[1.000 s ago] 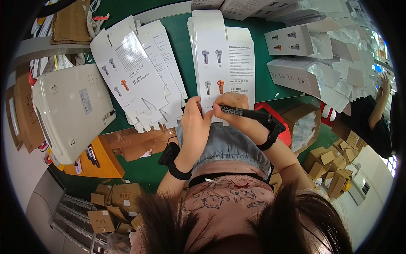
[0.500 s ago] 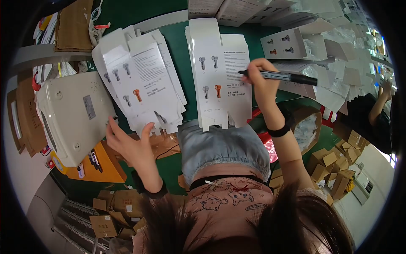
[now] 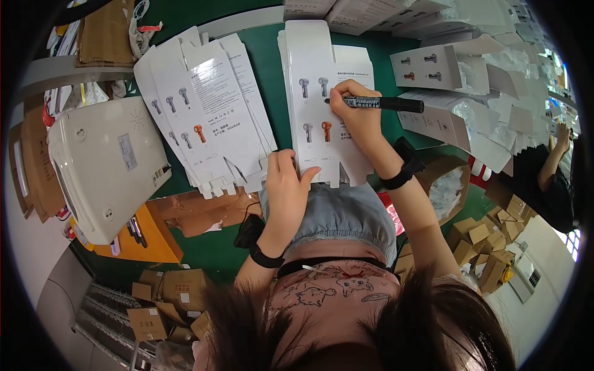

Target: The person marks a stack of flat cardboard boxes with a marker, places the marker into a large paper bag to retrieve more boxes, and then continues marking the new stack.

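My right hand (image 3: 362, 120) is closed around a black marker (image 3: 387, 104). The marker's tip is at the small box under the upper right fan picture on a flat white printed carton (image 3: 309, 46), the top one of a stack. Across that carton's lower left corner rests my left hand (image 3: 286, 188), fingers extended and thumb apart, lying at the edge. Left of it lies another stack of flat white cartons (image 3: 238, 133), printed with grey fans and one orange fan.
A beige machine (image 3: 111, 167) stands at the left, above an orange tray (image 3: 167, 238) with pens. Several opened white boxes (image 3: 427, 68) fill the right side. Brown cartons (image 3: 482, 241) are heaped on the floor, and a person in black (image 3: 544, 179) is at the far right.
My left hand has moved right, from the left carton stack to the lower left corner of the other one. My right hand has brought the marker left, down to the carton's upper right picture.
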Motion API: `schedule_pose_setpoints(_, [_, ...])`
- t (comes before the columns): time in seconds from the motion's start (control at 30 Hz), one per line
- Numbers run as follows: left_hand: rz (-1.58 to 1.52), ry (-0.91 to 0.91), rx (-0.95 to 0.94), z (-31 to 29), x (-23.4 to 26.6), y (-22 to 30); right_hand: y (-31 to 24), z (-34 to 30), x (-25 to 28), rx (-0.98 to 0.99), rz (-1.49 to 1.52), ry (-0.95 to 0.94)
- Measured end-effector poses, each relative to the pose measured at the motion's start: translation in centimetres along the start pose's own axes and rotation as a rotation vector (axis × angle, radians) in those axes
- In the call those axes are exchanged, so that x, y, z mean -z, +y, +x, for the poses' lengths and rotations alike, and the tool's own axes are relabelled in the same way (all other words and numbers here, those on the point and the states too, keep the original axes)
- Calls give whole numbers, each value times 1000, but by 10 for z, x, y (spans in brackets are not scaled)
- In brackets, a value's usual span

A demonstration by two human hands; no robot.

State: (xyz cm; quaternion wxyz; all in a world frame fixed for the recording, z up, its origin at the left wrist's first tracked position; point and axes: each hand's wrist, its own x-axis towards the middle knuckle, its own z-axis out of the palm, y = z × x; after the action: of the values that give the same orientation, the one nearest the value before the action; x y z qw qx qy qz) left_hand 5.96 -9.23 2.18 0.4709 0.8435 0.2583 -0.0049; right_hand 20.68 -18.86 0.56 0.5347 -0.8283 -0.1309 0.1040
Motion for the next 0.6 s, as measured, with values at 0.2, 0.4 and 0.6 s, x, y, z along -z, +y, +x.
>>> schedule_pose_setpoints(0.2, [24, -13, -11, -1, -1, -1, -3, -1, -1, 20, -32, 16])
schedule_pose_setpoints(0.4, [-33, -58, 25, -1, -2, -2, -2, -11, 7, -2, 29, 11])
schedule_pose_setpoints(0.6, [-43, -22, 19, -1, -3, -3, -19, -60, 7, 170, -2, -142])
